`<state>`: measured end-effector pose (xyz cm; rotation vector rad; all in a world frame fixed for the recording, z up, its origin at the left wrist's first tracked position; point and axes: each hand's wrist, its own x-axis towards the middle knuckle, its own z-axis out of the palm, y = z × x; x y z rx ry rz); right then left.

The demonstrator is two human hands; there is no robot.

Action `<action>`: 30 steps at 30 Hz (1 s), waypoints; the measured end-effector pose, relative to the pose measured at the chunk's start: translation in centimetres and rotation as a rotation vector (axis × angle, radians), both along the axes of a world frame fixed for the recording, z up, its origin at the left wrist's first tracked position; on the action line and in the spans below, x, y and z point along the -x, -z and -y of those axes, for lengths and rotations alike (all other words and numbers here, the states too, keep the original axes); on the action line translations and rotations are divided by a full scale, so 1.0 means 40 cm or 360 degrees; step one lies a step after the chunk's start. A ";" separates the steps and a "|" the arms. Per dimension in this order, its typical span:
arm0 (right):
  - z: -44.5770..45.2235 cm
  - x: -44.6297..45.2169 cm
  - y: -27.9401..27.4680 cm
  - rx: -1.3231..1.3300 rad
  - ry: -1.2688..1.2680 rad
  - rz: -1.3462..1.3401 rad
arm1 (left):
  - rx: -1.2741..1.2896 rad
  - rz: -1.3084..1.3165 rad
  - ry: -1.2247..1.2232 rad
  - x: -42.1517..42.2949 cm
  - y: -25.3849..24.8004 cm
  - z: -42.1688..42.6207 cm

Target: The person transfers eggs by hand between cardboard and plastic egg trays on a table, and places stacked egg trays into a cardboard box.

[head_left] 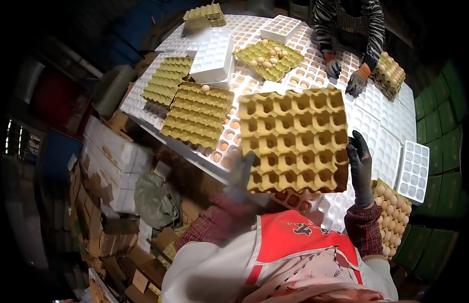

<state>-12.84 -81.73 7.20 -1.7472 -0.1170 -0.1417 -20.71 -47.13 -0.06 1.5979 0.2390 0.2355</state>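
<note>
A yellow pulp egg tray [294, 142], with no eggs in its cups, is held up in front of me between my two gloved hands. My left hand [240, 174], smeared by motion, grips its left edge. Along the right edge, my right hand [361, 164] holds on with its dark-gloved fingers. Below and behind the tray are white foam trays [363, 123], some with eggs. To the left lies another yellow tray [198, 113] with one egg [205, 88] on its far edge. Farther back, a yellow tray [270, 59] carries several loose eggs.
Across the table, a co-worker's gloved hands [358, 81] are over the foam trays. Egg-filled stacks stand at right [391, 217] and far right [388, 76]. White foam trays [212, 55] are stacked at the back left. Green boxes [434, 146] line the right; cardboard [110, 235] lies lower left.
</note>
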 end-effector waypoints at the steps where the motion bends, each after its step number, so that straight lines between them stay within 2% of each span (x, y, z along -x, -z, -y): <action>1: -0.030 0.007 -0.052 -0.0251 -0.0077 -0.0229 | 0.0012 -0.0050 -0.0171 -0.033 0.009 -0.095; 2: -0.031 0.002 -0.044 -0.0120 -0.0064 -0.0171 | 0.0029 -0.0098 -0.0343 -0.065 0.018 -0.191; 3: -0.020 0.001 -0.033 0.0012 -0.0046 -0.0113 | -0.0130 0.0011 -0.0643 -0.110 0.054 -0.308; 4: -0.001 0.003 -0.025 0.0103 -0.0044 -0.0148 | -0.0325 0.0114 -0.0700 -0.133 -0.026 -0.409; 6: 0.036 0.013 0.003 0.0193 -0.0008 -0.0278 | 0.0293 0.0311 -0.0872 -0.277 0.027 -0.719; 7: 0.058 0.026 0.017 0.0197 0.0004 -0.0380 | 0.0370 0.0443 -0.0978 -0.332 0.027 -0.839; 9: 0.101 0.055 0.073 0.0107 0.0089 -0.0466 | 0.0280 -0.0496 -0.1598 -0.402 -0.104 -0.961; 12: 0.113 0.106 0.087 0.0098 0.0210 -0.0602 | 0.0173 -0.0579 -0.1686 -0.503 -0.089 -1.171; 16: 0.108 0.151 0.122 0.0135 0.0261 -0.0795 | 0.0079 -0.0546 -0.1665 -0.588 -0.050 -1.272; 20: 0.094 0.163 0.161 0.0235 0.0177 -0.0937 | -0.0068 -0.0536 -0.1611 -0.612 0.005 -1.272; 23: 0.068 0.168 0.162 0.0156 0.0173 -0.0964 | -0.0334 -0.0531 -0.1589 -0.634 0.041 -1.308; 25: 0.069 0.169 0.175 0.0147 0.0078 -0.0946 | -0.0780 -0.0568 -0.1521 -0.640 0.059 -1.335; 26: 0.071 0.167 0.188 0.0156 0.0043 -0.0924 | -0.1200 -0.0763 -0.1328 -0.609 0.009 -1.260; 27: 0.077 0.186 0.195 0.0162 0.0051 -0.0914 | -0.1513 -0.0772 -0.1282 -0.597 -0.010 -1.175; 28: 0.069 0.192 0.188 0.0219 0.0035 -0.0904 | -0.1764 -0.0671 -0.1024 -0.593 -0.005 -1.140; 29: 0.058 0.197 0.176 0.0283 0.0042 -0.0909 | -0.2192 -0.0732 -0.0778 -0.614 0.033 -1.146; 30: 0.056 0.214 0.177 0.0262 0.0046 -0.0901 | -0.2299 -0.0813 -0.0286 -0.625 0.067 -1.166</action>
